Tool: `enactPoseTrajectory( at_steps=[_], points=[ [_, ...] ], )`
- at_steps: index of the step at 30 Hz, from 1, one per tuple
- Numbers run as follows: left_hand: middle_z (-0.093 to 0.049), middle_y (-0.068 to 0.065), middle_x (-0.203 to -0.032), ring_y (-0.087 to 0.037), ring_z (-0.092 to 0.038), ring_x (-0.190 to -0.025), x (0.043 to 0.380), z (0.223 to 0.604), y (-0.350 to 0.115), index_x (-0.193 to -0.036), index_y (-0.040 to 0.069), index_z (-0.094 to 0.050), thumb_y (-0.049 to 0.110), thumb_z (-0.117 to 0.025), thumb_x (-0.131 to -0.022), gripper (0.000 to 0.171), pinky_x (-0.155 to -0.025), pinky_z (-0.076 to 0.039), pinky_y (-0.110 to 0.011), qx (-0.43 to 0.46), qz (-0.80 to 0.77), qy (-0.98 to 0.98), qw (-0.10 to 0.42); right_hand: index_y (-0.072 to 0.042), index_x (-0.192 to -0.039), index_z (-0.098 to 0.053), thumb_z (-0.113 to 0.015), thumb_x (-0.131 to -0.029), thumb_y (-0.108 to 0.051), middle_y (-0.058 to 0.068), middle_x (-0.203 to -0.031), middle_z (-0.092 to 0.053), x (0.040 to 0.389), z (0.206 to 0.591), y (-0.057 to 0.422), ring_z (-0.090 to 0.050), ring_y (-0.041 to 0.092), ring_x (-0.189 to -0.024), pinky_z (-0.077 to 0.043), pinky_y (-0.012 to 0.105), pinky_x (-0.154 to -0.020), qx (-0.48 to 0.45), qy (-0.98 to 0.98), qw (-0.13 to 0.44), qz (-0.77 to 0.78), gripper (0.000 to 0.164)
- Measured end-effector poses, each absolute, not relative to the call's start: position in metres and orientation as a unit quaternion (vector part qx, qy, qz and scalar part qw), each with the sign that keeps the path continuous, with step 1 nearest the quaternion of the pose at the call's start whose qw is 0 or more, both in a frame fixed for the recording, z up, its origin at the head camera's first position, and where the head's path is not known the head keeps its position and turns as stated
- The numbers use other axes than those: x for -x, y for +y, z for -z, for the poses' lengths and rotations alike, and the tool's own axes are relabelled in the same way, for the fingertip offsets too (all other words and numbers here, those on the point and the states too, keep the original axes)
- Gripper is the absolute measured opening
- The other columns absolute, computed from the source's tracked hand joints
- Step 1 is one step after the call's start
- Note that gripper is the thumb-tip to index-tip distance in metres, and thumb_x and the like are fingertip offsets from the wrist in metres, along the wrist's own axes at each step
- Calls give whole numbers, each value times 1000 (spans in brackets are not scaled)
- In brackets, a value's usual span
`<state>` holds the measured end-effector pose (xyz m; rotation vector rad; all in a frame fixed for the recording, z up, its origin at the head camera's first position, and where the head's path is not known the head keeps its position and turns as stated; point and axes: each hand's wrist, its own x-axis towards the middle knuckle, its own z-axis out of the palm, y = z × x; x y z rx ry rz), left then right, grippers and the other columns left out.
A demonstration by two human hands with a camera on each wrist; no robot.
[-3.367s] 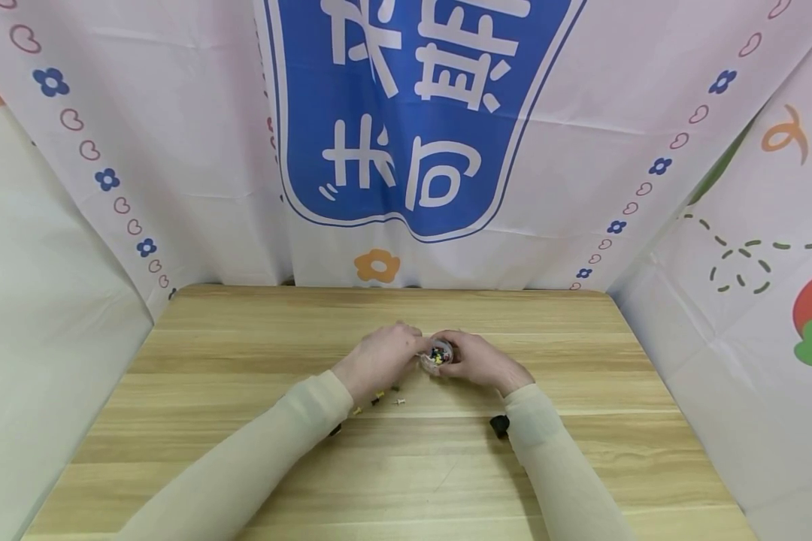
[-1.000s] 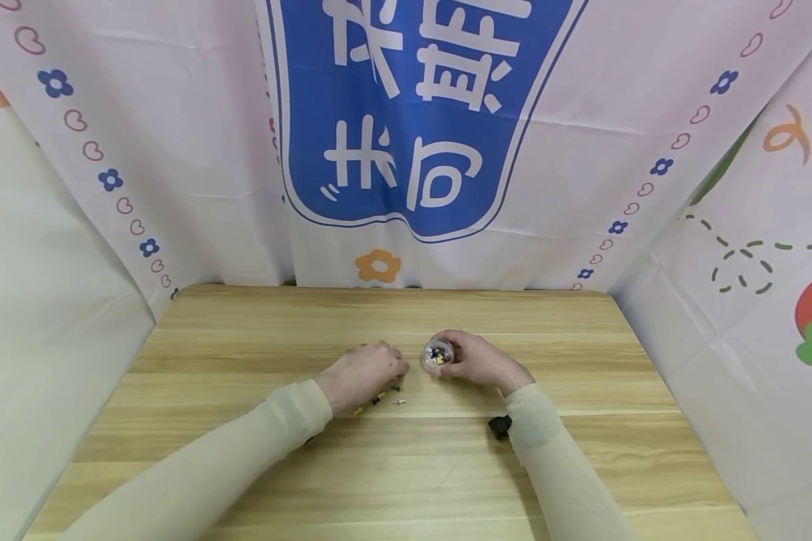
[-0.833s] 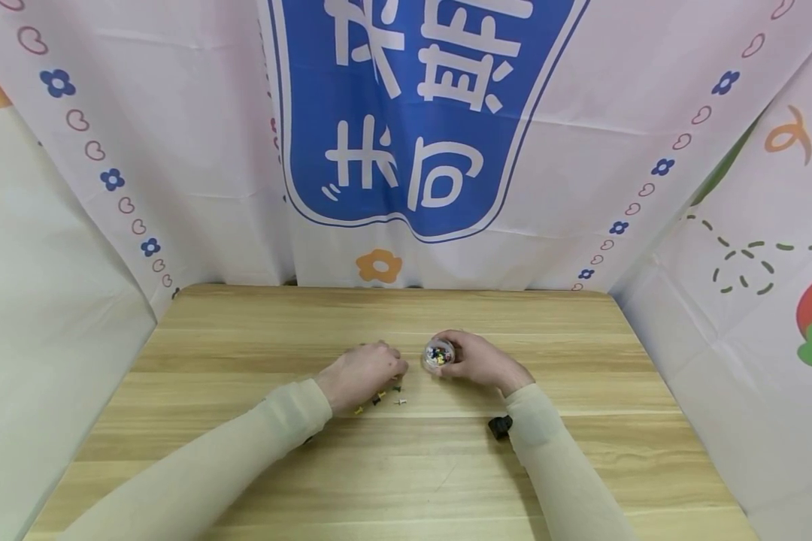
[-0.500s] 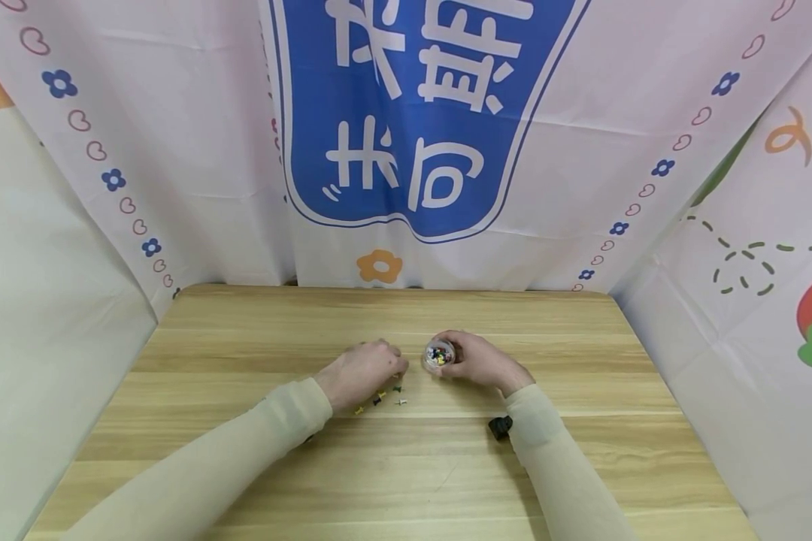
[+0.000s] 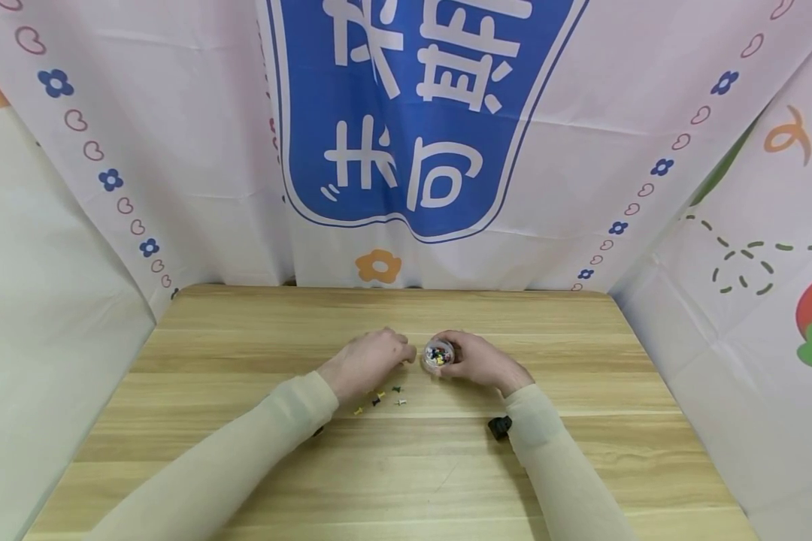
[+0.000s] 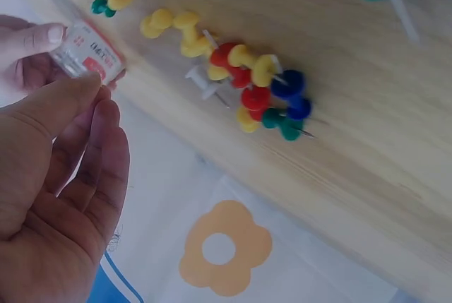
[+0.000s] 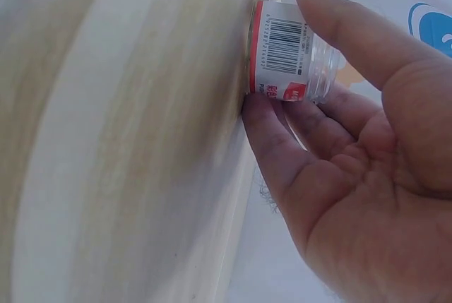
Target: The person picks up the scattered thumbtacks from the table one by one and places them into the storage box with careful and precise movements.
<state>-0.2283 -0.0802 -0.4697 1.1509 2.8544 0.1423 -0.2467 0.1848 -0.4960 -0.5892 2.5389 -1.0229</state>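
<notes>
My right hand (image 5: 477,361) holds a small clear jar (image 5: 429,367) upright on the table, thumb on one side and fingers round the other. A label with a barcode (image 7: 284,43) wraps the jar, and mixed-colour push pins show inside its open mouth. My left hand (image 5: 371,361) hovers just left of the jar. Its thumb and fingertip pinch a push pin that the fingertips hide. Loose push pins lie below the left hand: a green pin (image 5: 397,388), a white pin (image 5: 401,402) and several yellow and dark ones. The left wrist view shows a red pin (image 6: 255,98) among a larger cluster.
The wooden table (image 5: 548,323) reaches back to a printed curtain (image 5: 568,173) and has cloth at both sides. A small black block (image 5: 500,427) shows beside the right sleeve.
Half a second ago my left hand was down at the loose pins; it has since moved up and right towards the jar. Earlier still it was at the jar's mouth. My right hand stays put.
</notes>
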Motion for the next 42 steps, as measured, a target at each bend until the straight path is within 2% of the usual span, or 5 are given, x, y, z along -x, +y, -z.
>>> enactPoseTrajectory(
  at_steps=[8, 20, 27, 35, 42],
  points=[
    [-82, 0, -106, -16, -78, -99, 236, 466, -72, -123, 16, -85, 13, -84, -110, 14, -91, -70, -35, -371, -90, 924, 16, -6, -153, -71, -90, -102, -11, 13, -145, -79, 247, 496, 185, -72, 31, -136, -56, 59, -127, 211, 892, 169, 362, 54],
    [-86, -2, -126, -22, -82, -118, 241, 473, -59, -135, 17, -85, 15, -77, -116, 22, -104, -71, -42, -367, -142, 919, -3, -8, -155, -71, -90, -104, -15, 14, -148, -79, 247, 496, 186, -72, 32, -137, -56, 60, -127, 214, 895, 166, 354, 55],
    [-86, -1, -124, -20, -82, -116, 244, 479, -53, -136, 20, -87, 17, -77, -115, 23, -102, -71, -42, -365, -148, 919, -10, -8, -154, -71, -90, -105, -17, 13, -147, -79, 247, 497, 186, -72, 29, -133, -57, 58, -124, 218, 895, 163, 353, 54],
    [-87, -1, -121, -18, -83, -113, 246, 482, -51, -130, 18, -89, 15, -79, -113, 20, -101, -71, -38, -370, -156, 916, -16, -5, -157, -69, -90, -105, -17, 15, -149, -78, 247, 496, 185, -72, 32, -138, -55, 61, -128, 212, 894, 167, 358, 57],
    [-87, -2, -121, -20, -83, -114, 244, 478, -56, -135, 18, -88, 14, -81, -111, 25, -102, -71, -40, -369, -148, 918, -8, -7, -154, -71, -90, -104, -15, 15, -147, -79, 247, 496, 185, -72, 31, -134, -56, 61, -126, 219, 892, 166, 360, 53]
  ],
)
